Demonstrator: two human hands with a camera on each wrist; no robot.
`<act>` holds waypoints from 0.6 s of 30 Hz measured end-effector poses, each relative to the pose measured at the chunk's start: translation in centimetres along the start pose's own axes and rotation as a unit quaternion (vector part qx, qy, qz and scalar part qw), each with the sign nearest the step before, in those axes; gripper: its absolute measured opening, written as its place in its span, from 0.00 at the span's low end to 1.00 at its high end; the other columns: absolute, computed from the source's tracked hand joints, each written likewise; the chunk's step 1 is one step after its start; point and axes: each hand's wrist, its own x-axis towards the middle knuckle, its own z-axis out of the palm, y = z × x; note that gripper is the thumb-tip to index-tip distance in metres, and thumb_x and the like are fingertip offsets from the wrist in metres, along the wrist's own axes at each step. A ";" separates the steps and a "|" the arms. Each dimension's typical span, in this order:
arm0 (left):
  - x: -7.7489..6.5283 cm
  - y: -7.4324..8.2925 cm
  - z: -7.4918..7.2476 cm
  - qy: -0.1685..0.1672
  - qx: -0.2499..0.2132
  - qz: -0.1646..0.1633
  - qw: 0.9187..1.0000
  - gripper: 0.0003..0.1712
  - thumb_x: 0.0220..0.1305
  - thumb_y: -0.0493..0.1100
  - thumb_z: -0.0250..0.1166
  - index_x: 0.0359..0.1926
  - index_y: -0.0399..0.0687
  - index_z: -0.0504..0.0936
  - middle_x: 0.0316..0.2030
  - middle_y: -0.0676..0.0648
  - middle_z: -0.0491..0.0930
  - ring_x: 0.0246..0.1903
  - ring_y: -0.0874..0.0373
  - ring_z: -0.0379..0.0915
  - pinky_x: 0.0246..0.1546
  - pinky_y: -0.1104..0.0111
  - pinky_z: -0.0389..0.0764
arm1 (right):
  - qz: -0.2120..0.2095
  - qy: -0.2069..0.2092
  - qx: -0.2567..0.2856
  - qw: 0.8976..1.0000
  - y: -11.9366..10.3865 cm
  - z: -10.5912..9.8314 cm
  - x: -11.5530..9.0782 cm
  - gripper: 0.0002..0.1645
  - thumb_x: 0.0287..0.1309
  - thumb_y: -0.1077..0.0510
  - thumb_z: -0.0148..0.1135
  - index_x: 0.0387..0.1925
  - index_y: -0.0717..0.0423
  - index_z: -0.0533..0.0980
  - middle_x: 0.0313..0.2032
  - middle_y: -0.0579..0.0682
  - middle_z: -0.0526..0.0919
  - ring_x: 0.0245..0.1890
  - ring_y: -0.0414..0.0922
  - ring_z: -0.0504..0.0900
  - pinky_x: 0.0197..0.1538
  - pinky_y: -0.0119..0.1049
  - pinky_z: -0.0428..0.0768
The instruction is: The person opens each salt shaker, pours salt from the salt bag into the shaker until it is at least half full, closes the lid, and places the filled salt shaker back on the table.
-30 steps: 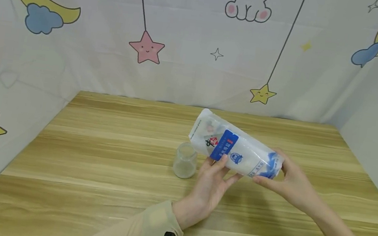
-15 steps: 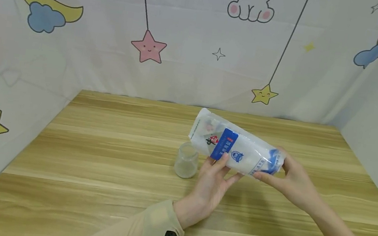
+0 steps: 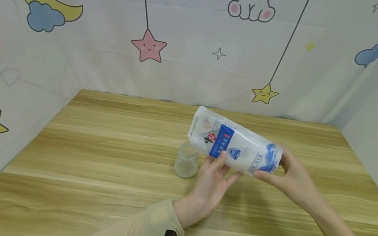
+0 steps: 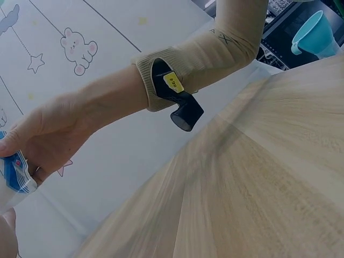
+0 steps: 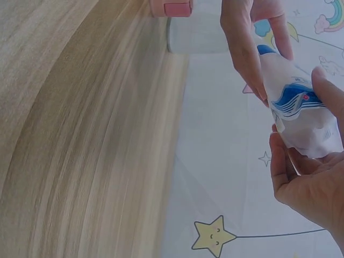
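Observation:
A white and blue plastic bag of salt (image 3: 206, 126) is held above the table, tilted with its left end higher. My right hand (image 3: 290, 179) grips the bag's right end, thumb in front and fingers behind. My left hand (image 3: 206, 186) supports the lower side near the middle, its thumb over the blue label. Just behind and left of that hand, a small clear glass jar (image 3: 185, 166) stands upright, its rim partly overlapped by the bag's left corner. The right wrist view shows both hands around the bag (image 5: 301, 102), its end crumpled in the right palm.
The wood-grain table (image 3: 97, 161) runs back to a white cartoon-printed curtain (image 3: 180, 77), with more curtain at both sides. A turquoise cup (image 4: 314, 35) appears beyond the table's edge in the left wrist view. A pink object (image 5: 174, 8) shows at the right wrist view's top edge.
The salt bag has shifted slightly left and up, with a small turn in both hands. The jar has stayed in place.

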 end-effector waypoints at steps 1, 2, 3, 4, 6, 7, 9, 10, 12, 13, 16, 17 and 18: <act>0.0 0.0 0.0 0.000 -0.002 -0.001 1.000 0.28 0.70 0.47 0.56 0.68 0.57 0.59 0.66 0.51 0.68 0.65 0.56 0.66 0.66 0.51 0.70 | -0.001 -0.001 0.001 1.000 0.0 0.0 0.0 0.36 0.51 0.59 0.72 0.61 0.55 0.66 0.46 0.36 0.76 0.42 0.33 0.76 0.43 0.23 0.77; 0.0 0.0 0.0 0.001 -0.004 -0.001 1.000 0.28 0.70 0.47 0.56 0.68 0.58 0.59 0.66 0.51 0.68 0.65 0.56 0.66 0.66 0.51 0.71 | -0.002 -0.001 0.001 1.000 0.0 0.0 0.0 0.37 0.51 0.59 0.72 0.61 0.55 0.66 0.46 0.36 0.76 0.42 0.33 0.76 0.43 0.23 0.76; -0.1 0.0 0.0 0.000 -0.005 -0.001 1.000 0.28 0.70 0.47 0.56 0.68 0.58 0.59 0.66 0.51 0.68 0.65 0.56 0.66 0.66 0.51 0.70 | -0.003 -0.001 0.001 1.000 0.0 0.0 0.0 0.37 0.50 0.60 0.72 0.61 0.56 0.66 0.46 0.36 0.76 0.42 0.33 0.76 0.43 0.23 0.77; -0.1 0.1 0.0 0.000 -0.007 -0.001 1.000 0.28 0.70 0.47 0.56 0.68 0.58 0.59 0.66 0.51 0.68 0.65 0.56 0.66 0.66 0.51 0.70 | -0.004 0.000 0.000 1.000 0.0 0.0 0.0 0.37 0.50 0.60 0.72 0.61 0.56 0.66 0.46 0.35 0.76 0.42 0.33 0.76 0.43 0.23 0.77; -0.1 0.1 0.0 -0.001 -0.007 0.000 1.000 0.28 0.70 0.46 0.56 0.68 0.58 0.59 0.66 0.51 0.68 0.65 0.56 0.66 0.66 0.51 0.70 | -0.006 0.001 0.001 1.000 0.0 0.0 0.1 0.37 0.50 0.60 0.72 0.61 0.56 0.66 0.46 0.35 0.76 0.42 0.33 0.76 0.43 0.23 0.76; -0.1 0.1 0.0 -0.003 -0.006 0.000 1.000 0.28 0.70 0.46 0.56 0.68 0.58 0.58 0.66 0.51 0.68 0.65 0.56 0.66 0.66 0.51 0.70 | -0.007 0.001 0.003 1.000 -0.1 0.0 0.1 0.37 0.50 0.60 0.72 0.61 0.56 0.66 0.46 0.35 0.76 0.42 0.33 0.76 0.43 0.23 0.76; -0.1 0.1 0.0 -0.005 -0.006 0.001 1.000 0.29 0.69 0.45 0.56 0.68 0.59 0.58 0.66 0.51 0.68 0.65 0.56 0.67 0.66 0.51 0.70 | -0.010 0.004 0.007 1.000 -0.1 0.0 0.1 0.36 0.51 0.61 0.71 0.61 0.56 0.67 0.46 0.35 0.76 0.42 0.33 0.76 0.43 0.22 0.76; -0.1 0.1 0.0 -0.006 -0.006 0.001 1.000 0.29 0.69 0.44 0.56 0.68 0.59 0.58 0.66 0.52 0.68 0.64 0.56 0.67 0.66 0.51 0.69 | -0.012 0.005 0.011 1.000 -0.2 0.1 0.2 0.36 0.51 0.61 0.71 0.61 0.56 0.67 0.46 0.34 0.77 0.43 0.33 0.76 0.44 0.22 0.75; -0.1 0.1 0.0 -0.008 -0.007 0.002 1.000 0.30 0.68 0.42 0.56 0.68 0.60 0.58 0.66 0.51 0.68 0.64 0.55 0.68 0.66 0.51 0.69 | -0.017 0.008 0.020 1.000 -0.2 0.1 0.2 0.34 0.52 0.63 0.70 0.60 0.57 0.67 0.47 0.34 0.77 0.43 0.33 0.75 0.45 0.21 0.74; -0.1 0.1 0.0 -0.008 -0.007 0.002 1.000 0.30 0.68 0.41 0.56 0.68 0.60 0.58 0.66 0.51 0.68 0.64 0.55 0.68 0.66 0.51 0.70 | -0.019 0.009 0.022 1.000 -0.3 0.1 0.2 0.34 0.52 0.63 0.70 0.60 0.58 0.67 0.46 0.33 0.77 0.43 0.33 0.75 0.45 0.21 0.74; -0.1 0.0 0.0 -0.010 -0.009 0.003 1.000 0.31 0.68 0.39 0.56 0.69 0.60 0.58 0.66 0.50 0.68 0.64 0.53 0.69 0.66 0.52 0.70 | -0.021 0.013 0.025 0.999 -0.3 0.2 0.2 0.34 0.53 0.64 0.69 0.61 0.58 0.67 0.47 0.32 0.77 0.44 0.33 0.75 0.46 0.20 0.74; -0.1 0.0 0.0 -0.010 -0.009 0.003 1.000 0.32 0.67 0.38 0.56 0.69 0.60 0.58 0.66 0.50 0.68 0.64 0.53 0.69 0.66 0.52 0.70 | -0.021 0.014 0.024 0.999 -0.3 0.2 0.2 0.34 0.53 0.64 0.69 0.61 0.58 0.67 0.47 0.32 0.77 0.44 0.33 0.75 0.46 0.20 0.74; -0.1 0.0 0.0 -0.010 -0.009 0.004 1.000 0.32 0.67 0.38 0.56 0.69 0.60 0.58 0.66 0.50 0.68 0.64 0.53 0.69 0.66 0.52 0.71 | -0.019 0.015 0.024 0.999 -0.3 0.2 0.2 0.34 0.53 0.63 0.69 0.61 0.58 0.67 0.47 0.32 0.77 0.44 0.33 0.75 0.46 0.20 0.74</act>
